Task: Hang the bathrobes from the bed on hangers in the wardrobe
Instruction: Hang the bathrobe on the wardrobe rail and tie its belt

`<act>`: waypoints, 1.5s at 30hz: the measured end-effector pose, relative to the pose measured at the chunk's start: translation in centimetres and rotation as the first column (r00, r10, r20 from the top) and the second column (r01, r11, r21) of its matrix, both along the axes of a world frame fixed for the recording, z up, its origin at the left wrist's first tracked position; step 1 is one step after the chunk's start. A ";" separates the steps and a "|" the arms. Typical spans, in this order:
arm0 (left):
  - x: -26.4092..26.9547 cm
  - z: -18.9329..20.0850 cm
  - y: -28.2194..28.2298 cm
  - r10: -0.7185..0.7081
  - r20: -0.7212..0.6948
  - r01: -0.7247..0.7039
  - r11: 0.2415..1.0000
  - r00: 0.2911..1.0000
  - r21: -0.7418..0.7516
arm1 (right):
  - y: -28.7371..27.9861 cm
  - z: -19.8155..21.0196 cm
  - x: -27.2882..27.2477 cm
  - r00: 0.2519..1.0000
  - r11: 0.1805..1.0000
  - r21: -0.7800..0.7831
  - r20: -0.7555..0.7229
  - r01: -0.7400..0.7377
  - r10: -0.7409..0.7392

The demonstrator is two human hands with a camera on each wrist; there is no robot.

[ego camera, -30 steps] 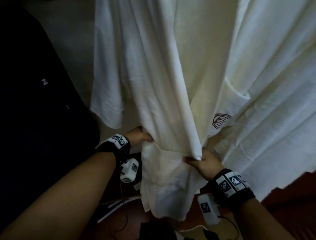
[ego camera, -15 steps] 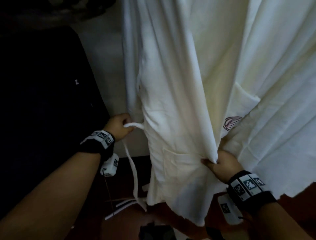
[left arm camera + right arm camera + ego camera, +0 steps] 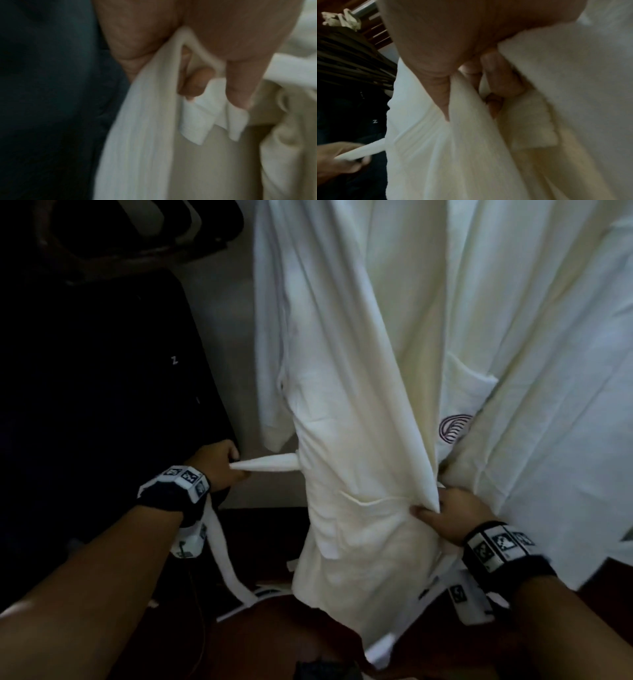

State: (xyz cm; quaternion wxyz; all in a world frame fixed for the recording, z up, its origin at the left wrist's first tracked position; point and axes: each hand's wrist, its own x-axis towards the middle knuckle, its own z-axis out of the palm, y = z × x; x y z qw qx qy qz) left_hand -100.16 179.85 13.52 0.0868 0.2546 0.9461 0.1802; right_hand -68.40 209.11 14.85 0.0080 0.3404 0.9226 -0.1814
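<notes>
— Two white bathrobes hang side by side here; the nearer bathrobe (image 3: 356, 419) has both hands on it, the second bathrobe (image 3: 548, 371) just right of it.

— And the left hand (image 3: 219, 465)?

— Fingers curled round the belt (image 3: 267, 465), pulling it taut sideways from the robe's waist, the loose end dropping past the wrist.

— Right hand (image 3: 452, 511)?

— Thumb and curled fingers (image 3: 501, 81) pinching the front edge above the pocket (image 3: 363, 505).

— Anything left of that?

— One dark garment (image 3: 102, 392) hanging beside the robes, apart from them.
</notes>
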 end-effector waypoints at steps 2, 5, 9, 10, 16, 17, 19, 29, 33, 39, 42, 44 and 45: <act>1.0 0.8 -1.2 0.036 0.030 -0.035 0.999 0.999 -0.039 | 1.0 0.0 1.3 0.999 0.997 -0.074 -0.034 0.019 -0.021; 3.2 2.3 -2.5 0.071 0.087 -0.076 0.995 0.994 0.059 | 1.7 0.6 3.8 0.924 0.841 -0.537 -0.288 0.062 -0.252; 7.2 4.3 -4.0 -0.045 0.275 -0.108 0.849 0.960 0.517 | 1.7 2.7 7.6 0.717 0.211 -0.956 -0.292 -0.204 -0.633; 8.2 4.6 -4.6 -0.092 0.282 -0.096 0.805 0.955 0.586 | 1.2 3.3 8.6 0.685 0.202 -0.950 -0.311 -0.237 -0.659; 13.9 4.1 -7.7 -0.297 0.105 0.231 0.882 0.949 0.412 | -4.3 5.3 13.8 0.736 0.324 -0.858 -0.510 -0.398 -0.445; 14.8 3.8 -8.1 -0.319 0.139 0.235 0.876 0.937 0.420 | -5.2 5.2 14.4 0.771 0.322 -0.857 -0.506 -0.401 -0.387; 16.4 3.5 -8.6 -0.337 0.168 0.238 0.870 0.926 0.432 | -7.2 4.9 15.0 0.825 0.340 -0.853 -0.493 -0.396 -0.276; 15.0 0.7 -13.3 0.006 -0.052 -0.017 0.975 0.999 -0.222 | -11.3 3.1 15.7 0.845 0.598 -0.706 -0.527 -0.380 -0.085; 14.5 1.2 -12.8 -0.170 -0.236 0.160 0.985 0.957 -0.062 | -12.8 3.3 14.5 0.847 0.644 -0.651 -0.532 -0.401 -0.011; 13.9 2.5 -11.8 -0.467 -0.258 0.488 0.873 0.846 0.020 | -17.8 4.2 9.3 0.826 0.740 -0.471 -0.528 -0.481 0.201; 14.3 3.4 -10.7 -0.547 -0.085 0.548 0.836 0.833 -0.008 | -20.0 3.2 6.4 0.814 0.804 -0.293 -0.457 -0.518 0.358; 14.7 3.3 -9.9 -0.536 0.031 0.536 0.844 0.844 0.007 | -21.7 2.0 4.8 0.801 0.804 -0.185 -0.355 -0.565 0.482; 14.9 3.0 -9.5 -0.530 0.046 0.530 0.848 0.847 0.009 | -22.5 1.5 4.0 0.795 0.799 -0.139 -0.296 -0.585 0.530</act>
